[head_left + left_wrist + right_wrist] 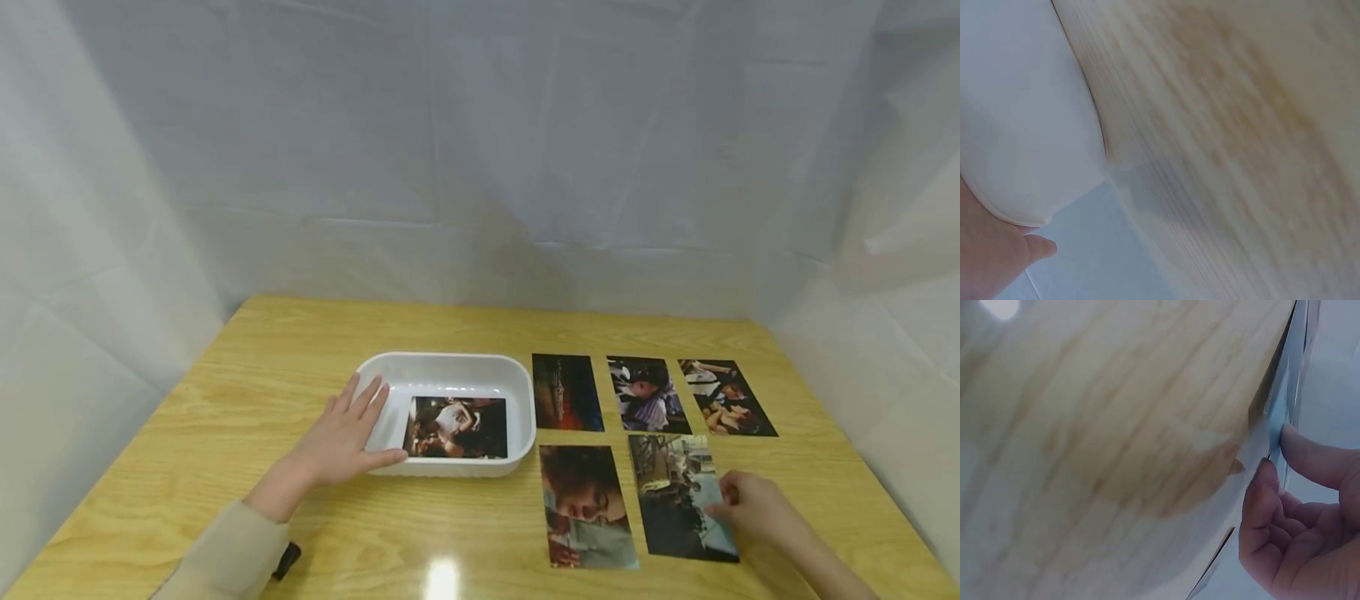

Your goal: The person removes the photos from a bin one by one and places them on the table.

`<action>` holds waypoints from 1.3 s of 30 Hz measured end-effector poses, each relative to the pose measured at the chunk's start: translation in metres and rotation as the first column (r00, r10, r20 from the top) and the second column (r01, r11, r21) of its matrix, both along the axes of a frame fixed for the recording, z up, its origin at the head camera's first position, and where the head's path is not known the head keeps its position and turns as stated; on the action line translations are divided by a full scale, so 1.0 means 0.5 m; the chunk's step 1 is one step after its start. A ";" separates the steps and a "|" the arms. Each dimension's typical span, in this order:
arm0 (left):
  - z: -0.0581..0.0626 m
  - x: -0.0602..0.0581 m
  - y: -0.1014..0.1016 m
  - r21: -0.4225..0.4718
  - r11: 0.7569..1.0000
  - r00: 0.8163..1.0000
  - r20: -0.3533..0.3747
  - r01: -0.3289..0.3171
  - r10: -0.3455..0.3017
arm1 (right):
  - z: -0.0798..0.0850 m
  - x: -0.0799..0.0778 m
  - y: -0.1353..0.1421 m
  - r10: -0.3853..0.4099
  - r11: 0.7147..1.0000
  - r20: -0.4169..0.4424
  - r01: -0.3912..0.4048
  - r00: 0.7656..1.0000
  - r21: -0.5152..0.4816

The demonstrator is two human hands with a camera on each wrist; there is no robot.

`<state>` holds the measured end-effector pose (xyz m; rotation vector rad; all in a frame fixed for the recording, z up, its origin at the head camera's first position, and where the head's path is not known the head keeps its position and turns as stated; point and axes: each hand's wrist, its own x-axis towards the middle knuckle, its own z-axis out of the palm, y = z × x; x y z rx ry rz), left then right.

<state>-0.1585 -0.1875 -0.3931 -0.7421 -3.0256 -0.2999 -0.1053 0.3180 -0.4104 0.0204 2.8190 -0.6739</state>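
Note:
In the head view my left hand rests on the left rim of a white plastic tray, its fingers spread and straight. A photo of dark and white tones lies inside that tray. My right hand pinches the right edge of a photo with a pale blue area, thumb on top. The right wrist view shows this same photo edge-on between thumb and index finger, raised a little from the table. In the left wrist view, the left hand touches the tray's side.
A dark photo, a purple-toned photo and another photo lie in the back row, right of the tray. A close-up face photo lies in front. A small black object sits by the left sleeve on the wooden table.

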 end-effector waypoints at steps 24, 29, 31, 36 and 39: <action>-0.004 -0.004 -0.002 -0.007 1.000 1.000 0.003 -0.001 0.001 | 0.000 -0.006 0.003 0.019 1.000 0.095 -0.021 0.995 0.020; -0.006 -0.007 0.000 -0.008 1.000 1.000 0.001 0.000 0.000 | 0.020 -0.009 -0.008 0.020 1.000 0.055 -0.019 0.998 -0.014; -0.007 -0.008 -0.001 -0.009 1.000 1.000 -0.002 0.001 -0.001 | 0.031 -0.015 -0.018 0.039 0.999 0.019 -0.038 0.999 -0.022; -0.008 -0.007 -0.001 -0.004 1.000 1.000 -0.014 0.001 -0.001 | 0.061 -0.038 -0.067 0.096 0.994 -0.087 -0.100 0.992 -0.038; -0.008 -0.006 0.000 0.000 1.000 1.000 -0.012 0.001 -0.001 | 0.076 -0.053 -0.104 0.128 0.990 -0.158 -0.137 0.979 -0.044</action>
